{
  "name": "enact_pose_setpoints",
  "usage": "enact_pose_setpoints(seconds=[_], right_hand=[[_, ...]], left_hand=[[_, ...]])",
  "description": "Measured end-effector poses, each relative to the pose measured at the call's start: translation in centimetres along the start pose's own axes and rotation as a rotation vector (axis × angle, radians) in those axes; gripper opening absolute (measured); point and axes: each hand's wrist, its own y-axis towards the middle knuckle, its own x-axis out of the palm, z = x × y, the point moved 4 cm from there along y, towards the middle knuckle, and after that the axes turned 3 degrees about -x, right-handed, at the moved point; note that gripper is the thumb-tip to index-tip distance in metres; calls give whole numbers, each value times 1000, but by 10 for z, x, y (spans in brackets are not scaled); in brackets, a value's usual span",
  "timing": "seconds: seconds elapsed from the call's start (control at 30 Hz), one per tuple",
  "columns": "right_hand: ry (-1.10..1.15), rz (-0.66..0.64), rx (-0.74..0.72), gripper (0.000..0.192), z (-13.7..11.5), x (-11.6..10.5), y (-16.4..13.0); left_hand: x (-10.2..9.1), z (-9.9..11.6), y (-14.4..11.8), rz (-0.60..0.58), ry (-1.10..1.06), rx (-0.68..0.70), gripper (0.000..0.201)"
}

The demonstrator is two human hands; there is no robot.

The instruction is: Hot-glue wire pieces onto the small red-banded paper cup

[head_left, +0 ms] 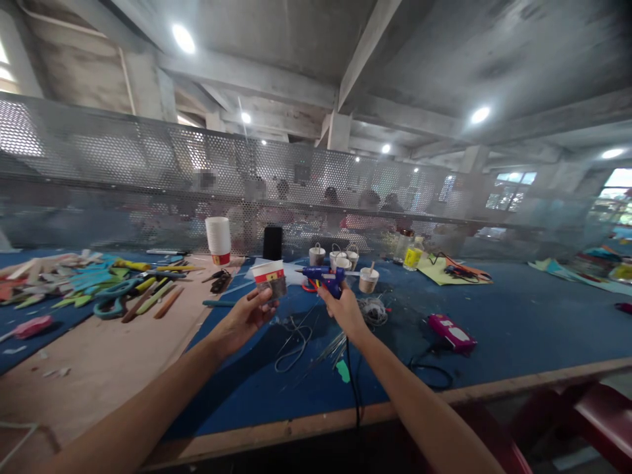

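Observation:
My left hand (249, 316) is closed round the lower part of a paper cup (270, 276), which has a white rim, a red band and a grey wrapped lower half. In my right hand (343, 306) is a blue glue gun (326, 278), its nozzle pointing left toward the cup with a small gap between them. A dark cord hangs from below the right hand over the table edge. Behind the glue gun stand several small cups with wire handles (337, 255). A coil of thin grey wire (374, 311) lies right of my right hand.
Scissors (111, 299), coloured sticks and gloves crowd the left side. A stack of paper cups (218, 238) and a black phone (272, 243) stand before the perforated metal screen (162, 164). To the right are a yellow-labelled bottle (413, 254) and a magenta box (451, 331).

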Motion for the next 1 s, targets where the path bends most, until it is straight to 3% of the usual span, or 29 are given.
enact_pose_setpoints(seconds=[0.1,0.2,0.5,0.67,0.77,0.83,0.9,1.0], right_hand=[[198,-2,136,31,13,3,6],[215,-23,244,29,29,6,9],[-573,-145,121,42,50,5,11],[-818,-100,122,38,51,5,4],[-885,-78,22,29,43,5,3],[-798,-36,-85,18,30,8,3],[-527,-82,-86,17,17,17,3],[100,-372,141,40,1,49,-5]], left_hand=[[-1,0,0,-8,-2,11,17],[-1,0,1,-11,-8,30,13],[3,0,-1,-2,6,7,20],[4,-1,0,-2,13,15,23],[4,0,0,-1,31,32,24],[5,0,-1,-4,58,42,25],[6,-1,-1,0,81,47,27],[6,-1,-1,-5,86,70,32]])
